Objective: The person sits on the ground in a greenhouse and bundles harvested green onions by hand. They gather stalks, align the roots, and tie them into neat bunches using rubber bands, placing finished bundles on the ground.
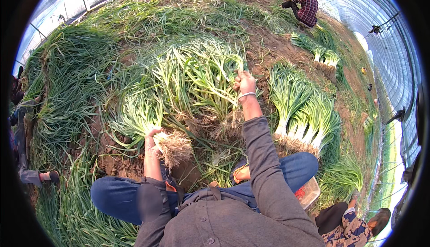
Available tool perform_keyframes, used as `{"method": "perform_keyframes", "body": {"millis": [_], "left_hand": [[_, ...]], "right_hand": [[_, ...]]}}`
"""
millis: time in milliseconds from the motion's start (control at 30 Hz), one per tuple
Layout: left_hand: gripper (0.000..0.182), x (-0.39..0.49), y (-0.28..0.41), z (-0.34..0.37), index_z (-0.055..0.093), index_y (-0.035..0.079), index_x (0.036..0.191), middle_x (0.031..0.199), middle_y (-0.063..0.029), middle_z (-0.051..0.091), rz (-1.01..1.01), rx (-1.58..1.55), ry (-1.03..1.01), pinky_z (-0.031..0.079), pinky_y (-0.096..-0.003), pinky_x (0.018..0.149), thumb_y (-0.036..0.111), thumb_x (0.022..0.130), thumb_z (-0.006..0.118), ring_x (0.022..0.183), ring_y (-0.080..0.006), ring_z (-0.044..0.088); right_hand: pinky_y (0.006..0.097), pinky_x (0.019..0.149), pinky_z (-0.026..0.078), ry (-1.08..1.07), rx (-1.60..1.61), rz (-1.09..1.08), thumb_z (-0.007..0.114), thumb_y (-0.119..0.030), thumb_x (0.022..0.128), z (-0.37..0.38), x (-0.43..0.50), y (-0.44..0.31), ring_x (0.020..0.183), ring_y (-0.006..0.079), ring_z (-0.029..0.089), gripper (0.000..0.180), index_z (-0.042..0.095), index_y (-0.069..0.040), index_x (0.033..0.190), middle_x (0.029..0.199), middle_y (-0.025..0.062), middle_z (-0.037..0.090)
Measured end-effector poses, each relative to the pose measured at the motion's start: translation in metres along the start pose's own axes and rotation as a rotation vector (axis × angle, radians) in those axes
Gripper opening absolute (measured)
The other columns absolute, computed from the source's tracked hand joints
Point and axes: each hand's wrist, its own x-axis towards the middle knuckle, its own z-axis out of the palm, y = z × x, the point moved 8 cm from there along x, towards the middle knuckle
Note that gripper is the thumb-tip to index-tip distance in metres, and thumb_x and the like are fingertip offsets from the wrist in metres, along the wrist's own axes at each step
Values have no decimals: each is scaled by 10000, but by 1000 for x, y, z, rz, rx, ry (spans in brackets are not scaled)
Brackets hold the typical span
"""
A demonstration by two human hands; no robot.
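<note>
My left hand (154, 143) is closed around a bunch of leafy green plants with white stems (142, 116), whose tangled brown roots (174, 148) point towards the right. Ahead and to the right, my right hand (244, 81) has its fingers bent at the edge of a loose heap of the same plants (201, 79); whether it grips a stalk cannot be told. A light bracelet circles that wrist. Dirty roots (230, 126) hang at the near side of the heap. Right of my right forearm lie several neat bunches (302, 116), their white stems and roots towards me.
A plastic basket (310, 193) with red ties stands beside my right knee. Loose greens (67, 79) cover the ground at left. A person in a checked shirt (307, 10) crouches far right, another person (352, 225) sits at lower right, and a person's leg (30, 176) shows at left.
</note>
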Motion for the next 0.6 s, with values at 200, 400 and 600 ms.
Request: {"method": "perform_keyframes", "body": {"millis": [200,400,600], "left_hand": [[373,-2,-20,9,489,-40,1094,936,-173,627,-130,-165,-108,533,-419,785,-52,729,563,809,-271,629],[212,-26,-63,49,578,-33,984,895,-157,643,-213,-29,-211,560,-420,726,17,779,604,785,-267,647],[223,-17,-51,24,596,-48,971,808,-150,631,-161,-13,-128,560,-437,716,46,771,620,721,-272,637]], "right_hand": [[310,417,316,-193,-799,-576,553,-305,928,126,-110,-24,445,136,447,301,615,-44,792,529,58,507],[443,535,456,-387,-1386,-384,515,-435,860,75,-154,163,620,348,609,343,662,-143,758,664,141,620],[384,616,475,-666,-1326,-368,569,-313,852,94,-160,180,723,327,620,271,648,-57,899,818,168,635]]}}
